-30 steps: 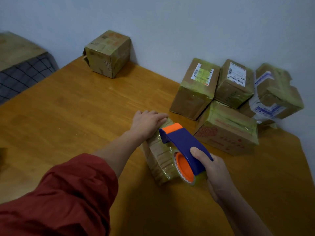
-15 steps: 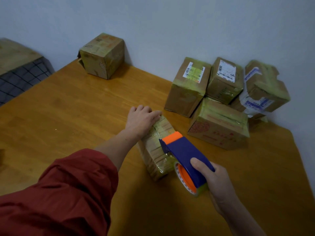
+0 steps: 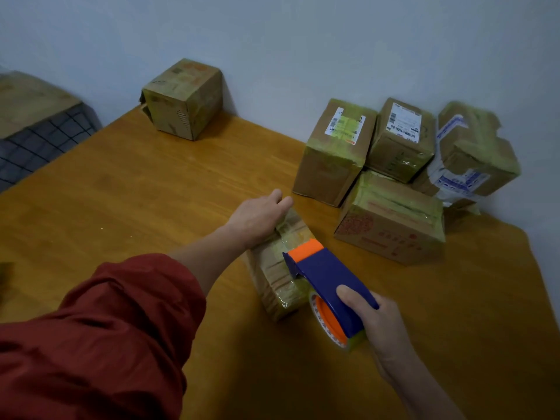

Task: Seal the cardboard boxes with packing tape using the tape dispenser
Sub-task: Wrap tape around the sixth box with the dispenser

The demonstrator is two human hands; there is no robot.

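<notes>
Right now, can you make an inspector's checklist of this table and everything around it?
Surface: wooden table, orange-brown, no spills seen.
Job's things: small cardboard box lying under the hands, shiny tape on it; blue and orange tape dispenser, its orange end on the box top; four taped boxes bunched by the wall on the right; lone taped box at the far left corner.
Clutter: dark shape at the table's left edge, too cut off to name.
Hands: left hand presses on the box's far end; right hand grips the dispenser.
Cables: nothing seen.
Surroundings: pale wall; checked cloth beyond the table's left side.
</notes>
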